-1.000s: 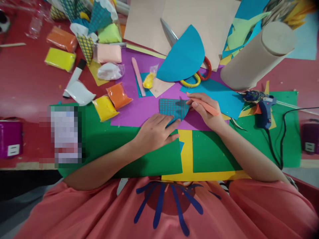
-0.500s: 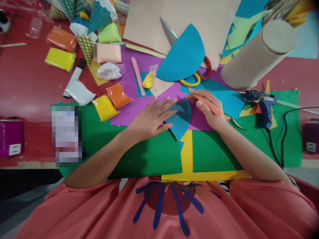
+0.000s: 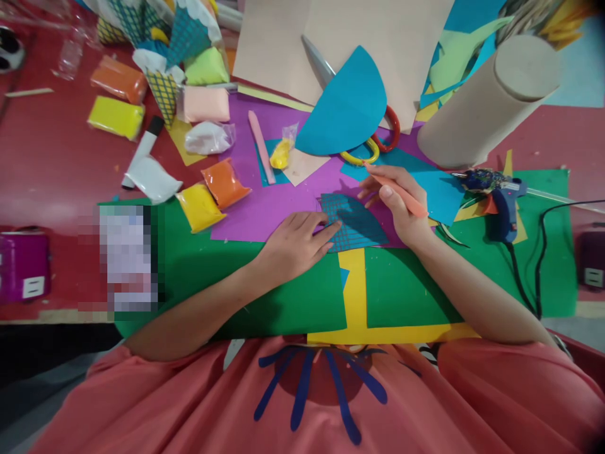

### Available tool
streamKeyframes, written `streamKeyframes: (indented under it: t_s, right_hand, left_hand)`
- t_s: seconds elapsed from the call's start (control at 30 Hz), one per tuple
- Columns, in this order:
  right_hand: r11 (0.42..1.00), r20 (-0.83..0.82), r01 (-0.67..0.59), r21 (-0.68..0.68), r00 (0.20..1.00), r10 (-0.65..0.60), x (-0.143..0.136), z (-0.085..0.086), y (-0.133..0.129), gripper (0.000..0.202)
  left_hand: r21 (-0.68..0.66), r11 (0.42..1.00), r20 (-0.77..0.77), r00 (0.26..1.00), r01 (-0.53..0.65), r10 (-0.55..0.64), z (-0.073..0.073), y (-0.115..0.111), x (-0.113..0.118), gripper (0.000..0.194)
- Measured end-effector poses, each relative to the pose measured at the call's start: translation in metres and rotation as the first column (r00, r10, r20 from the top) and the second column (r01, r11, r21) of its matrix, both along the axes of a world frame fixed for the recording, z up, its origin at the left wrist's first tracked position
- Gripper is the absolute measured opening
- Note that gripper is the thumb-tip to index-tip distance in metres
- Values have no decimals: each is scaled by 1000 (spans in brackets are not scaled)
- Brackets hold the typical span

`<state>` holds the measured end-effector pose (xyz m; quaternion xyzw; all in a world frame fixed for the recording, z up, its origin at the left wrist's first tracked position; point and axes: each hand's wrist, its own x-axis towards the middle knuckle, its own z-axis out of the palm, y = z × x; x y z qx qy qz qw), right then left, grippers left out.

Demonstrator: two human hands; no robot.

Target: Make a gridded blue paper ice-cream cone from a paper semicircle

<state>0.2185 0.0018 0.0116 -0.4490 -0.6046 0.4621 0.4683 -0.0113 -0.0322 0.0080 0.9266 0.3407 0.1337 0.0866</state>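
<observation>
A piece of blue paper (image 3: 354, 221) with dark grid lines lies in front of me, across the purple and green sheets. My left hand (image 3: 300, 243) is at its left edge, fingers curled and closed on the paper, partly covering it. To the right of the paper, my right hand (image 3: 404, 205) grips a coral-coloured pen (image 3: 401, 192) between thumb and fingers, clear of the paper. Just beyond lies a plain blue paper semicircle (image 3: 347, 107) on top of scissors (image 3: 390, 129) with red and yellow handles.
Packets of coloured clay (image 3: 224, 183), a pink stick (image 3: 261, 145) and a white marker (image 3: 142, 151) lie left. Patterned paper cones (image 3: 163, 88) stand behind. At right are a beige paper cylinder (image 3: 463, 120) and a blue glue gun (image 3: 505, 211) with its cord. A pixelated object (image 3: 130, 258) is at left.
The gridded paper has turned, its point swinging from the near side towards the left. My left hand has gone from lying flat to curled at its edge; the right hand has lifted slightly away.
</observation>
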Motion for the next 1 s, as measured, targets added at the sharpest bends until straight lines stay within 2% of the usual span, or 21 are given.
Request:
streamKeyframes:
  t_s: [0.1,0.2,0.3,0.43,0.57,0.77,1.0]
  right_hand:
    - [998,-16,-17,-60,1000,16,1,0,-1,43]
    - [990,-6,-9,-140,1000,8,3,-1,0,51]
    - [983,15,-20,-180,1000,23,2,-1,3,44]
    - [990,101,-43,-137,993,57,0,1,5,31]
    - [994,180,-48,-96,982,64,-2,1,6,31]
    - [995,202,-45,-87,977,62,-1,0,7,28]
    - [996,204,-44,-78,977,59,-1,1,6,26]
  left_hand:
    - [7,1000,8,1000,3,-3,-4,4,-1,35]
    - [-45,999,-12,1000,1,-1,-6,6,-2,46]
    - [-88,996,-25,1000,0,-2,-7,7,-3,50]
    - [-121,993,-41,999,-4,-1,-6,7,-2,49]
    - [-149,989,-43,999,-11,5,-4,8,-2,49]
    - [-190,981,-49,999,-22,13,-2,8,-1,49]
    - [-169,985,-49,999,-19,11,-2,8,-1,49]
